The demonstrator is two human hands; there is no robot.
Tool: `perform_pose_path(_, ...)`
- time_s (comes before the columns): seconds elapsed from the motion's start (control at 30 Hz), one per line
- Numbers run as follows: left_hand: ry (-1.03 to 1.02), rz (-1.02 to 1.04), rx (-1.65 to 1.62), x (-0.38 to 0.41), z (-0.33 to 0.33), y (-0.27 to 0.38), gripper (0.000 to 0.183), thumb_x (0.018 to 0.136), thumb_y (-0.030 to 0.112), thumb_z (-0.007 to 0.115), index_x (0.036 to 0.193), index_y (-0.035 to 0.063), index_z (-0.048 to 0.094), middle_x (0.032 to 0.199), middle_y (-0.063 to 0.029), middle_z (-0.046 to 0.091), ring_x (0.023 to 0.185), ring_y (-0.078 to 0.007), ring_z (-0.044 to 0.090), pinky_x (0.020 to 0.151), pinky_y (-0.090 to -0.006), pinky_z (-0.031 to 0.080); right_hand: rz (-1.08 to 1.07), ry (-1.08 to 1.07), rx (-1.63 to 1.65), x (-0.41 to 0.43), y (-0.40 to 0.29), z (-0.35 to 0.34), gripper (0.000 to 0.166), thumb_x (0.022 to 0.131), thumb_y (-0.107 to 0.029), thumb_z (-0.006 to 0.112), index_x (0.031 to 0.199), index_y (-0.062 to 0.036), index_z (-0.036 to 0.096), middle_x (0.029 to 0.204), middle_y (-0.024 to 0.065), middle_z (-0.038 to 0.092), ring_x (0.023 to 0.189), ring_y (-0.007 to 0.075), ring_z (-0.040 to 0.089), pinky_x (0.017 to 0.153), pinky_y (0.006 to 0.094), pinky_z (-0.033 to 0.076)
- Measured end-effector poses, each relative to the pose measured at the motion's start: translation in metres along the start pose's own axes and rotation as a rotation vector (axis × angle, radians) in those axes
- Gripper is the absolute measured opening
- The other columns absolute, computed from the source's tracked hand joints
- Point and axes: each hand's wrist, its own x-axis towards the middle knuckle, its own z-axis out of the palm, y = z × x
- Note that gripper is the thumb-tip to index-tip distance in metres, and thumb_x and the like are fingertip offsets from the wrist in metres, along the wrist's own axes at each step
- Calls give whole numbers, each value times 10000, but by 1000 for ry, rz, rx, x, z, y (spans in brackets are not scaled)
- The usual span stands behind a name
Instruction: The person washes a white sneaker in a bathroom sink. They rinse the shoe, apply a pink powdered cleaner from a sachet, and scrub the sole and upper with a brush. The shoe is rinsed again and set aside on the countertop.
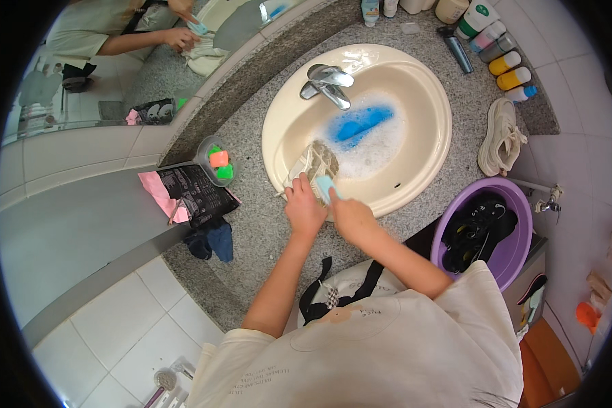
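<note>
My left hand (305, 206) grips a cream-coloured shoe (306, 166) at the near left rim of the sink. Its dirty, patterned sole (322, 159) is turned up. In my right hand (354, 217) is a light blue scrubbing brush (327, 187), its head at the near side of the shoe. My fingers hide part of the brush and the shoe. Beyond them, in the oval cream washbasin (428, 148), white suds surround a bright blue object (362, 124) whose kind I cannot tell. A chrome faucet (331, 84) stands over the basin.
The other cream shoe (501, 137) rests right of the basin, above a purple tub (528, 229) holding black shoes (477, 229). Several bottles (497, 48) line the back right. At left are a plastic cup (206, 176), a black-and-pink pouch (196, 194) and dark blue cloth (219, 242).
</note>
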Motion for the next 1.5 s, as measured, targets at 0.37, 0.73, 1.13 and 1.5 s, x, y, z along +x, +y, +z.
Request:
perform_pose_path(0.37, -7, -27, 16, 1, -1, 2, 764, 624, 178, 776, 1269, -13, 414, 1088, -121, 489, 971, -346, 515, 682, -415, 554, 17, -11, 28, 13, -4, -6, 301, 929, -179, 463, 1111, 48, 541, 752, 233, 655, 705, 413, 644, 626, 482, 519)
perform_pose_path(0.73, -4, 5, -14, 0, -3, -3, 792, 610, 224, 787, 1275, -3, 420, 1081, -130, 501, 960, -350, 515, 707, -428, 535, -38, 13, 66, 7, -5, -9, 309, 838, -126, 548, 1094, 46, 529, 750, 231, 654, 709, 392, 656, 620, 486, 520)
perform_pose_path(1.13, -59, -12, 9, 2, -8, -1, 812, 606, 184, 801, 1282, 5, 389, 1091, -113, 484, 1009, -347, 509, 675, -412, 567, 94, -171, 260, 75, 82, -66, 268, 918, -164, 458, 1006, 22, 630, 855, 185, 673, 746, 308, 664, 544, 409, 530)
perform_pose_path(1.5, -73, -9, 20, 3, -6, -2, 845, 610, 220, 816, 1300, -1, 381, 1102, -110, 479, 1008, -337, 507, 683, -399, 571, 425, -215, -307, 141, 230, -59, 242, 849, -128, 509, 903, 19, 693, 896, 186, 697, 724, 291, 688, 686, 377, 527)
